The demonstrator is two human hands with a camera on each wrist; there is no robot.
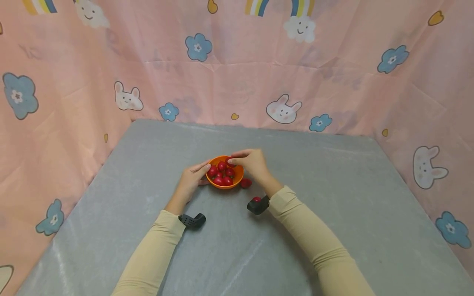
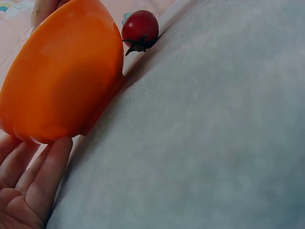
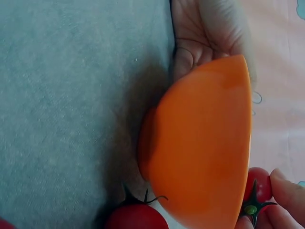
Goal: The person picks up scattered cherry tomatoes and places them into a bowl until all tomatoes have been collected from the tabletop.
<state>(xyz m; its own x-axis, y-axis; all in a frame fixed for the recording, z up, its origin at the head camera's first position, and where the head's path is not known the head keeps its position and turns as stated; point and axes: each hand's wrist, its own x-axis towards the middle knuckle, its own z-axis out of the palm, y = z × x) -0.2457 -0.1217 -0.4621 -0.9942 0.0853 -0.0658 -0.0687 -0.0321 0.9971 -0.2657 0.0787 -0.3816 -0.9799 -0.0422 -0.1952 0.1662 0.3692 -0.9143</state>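
Note:
An orange bowl (image 1: pixel 239 174) stands on the grey table with several cherry tomatoes (image 1: pixel 219 181) inside. My left hand (image 1: pixel 190 179) holds the bowl's left side, thumb at the rim and fingers against the outer wall. Over the far right rim, my right hand (image 1: pixel 253 163) pinches a cherry tomato (image 3: pixel 259 183) with a green stem end between thumb and fingers. Another cherry tomato (image 1: pixel 245 183) lies on the table by the bowl's right side. Closer to me, one more tomato (image 1: pixel 256 199) shows partly behind the right wrist camera.
The grey table (image 1: pixel 352 205) reaches out on both sides of the bowl. A pink curtain (image 1: pixel 237 82) with rabbits, flowers and clouds hangs along its back and sides. Dark wrist cameras (image 1: pixel 193 221) stick out below both wrists.

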